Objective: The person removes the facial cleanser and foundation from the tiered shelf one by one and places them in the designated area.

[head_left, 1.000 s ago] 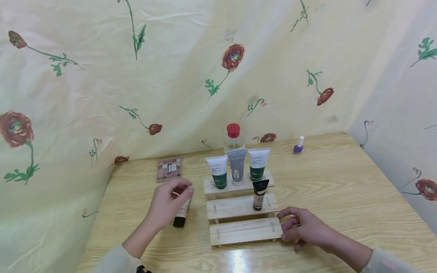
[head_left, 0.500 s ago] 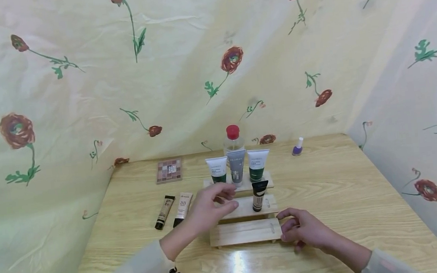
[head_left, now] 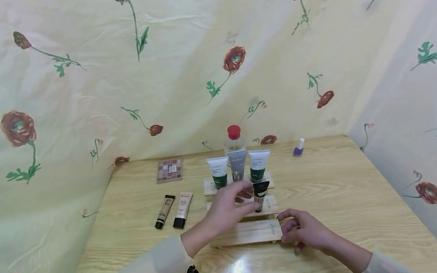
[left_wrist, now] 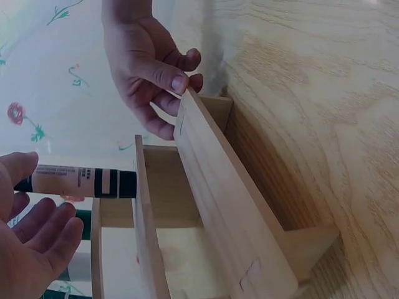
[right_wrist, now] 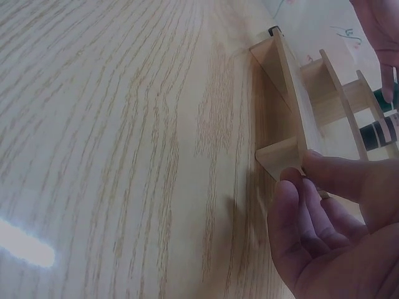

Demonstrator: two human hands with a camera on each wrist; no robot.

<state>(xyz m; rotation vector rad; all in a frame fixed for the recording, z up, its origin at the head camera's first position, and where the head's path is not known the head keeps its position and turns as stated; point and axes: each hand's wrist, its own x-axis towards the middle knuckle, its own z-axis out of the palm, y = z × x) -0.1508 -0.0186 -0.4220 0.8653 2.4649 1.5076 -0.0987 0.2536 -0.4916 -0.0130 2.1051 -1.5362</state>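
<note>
A three-step wooden rack stands on the table. On its middle step, a small tube with a black crimped end and black cap stands upright. My left hand is right beside this tube, fingers spread loosely; in the left wrist view the thumb is at the tube's crimped end and the other fingers are apart from its body. My right hand holds the right end of the lowest step, thumb and fingers at its corner. Two white-and-green tubes and a grey tube stand on the top step.
Left of the rack lie a tan tube and a BB cream tube. Behind them is an eyeshadow palette. A red-capped clear bottle stands behind the rack, and purple nail polish is at the back right.
My left hand has moved right, from above the two lying tubes across the rack to the black-capped tube. My right hand stays at the rack's lowest step.
</note>
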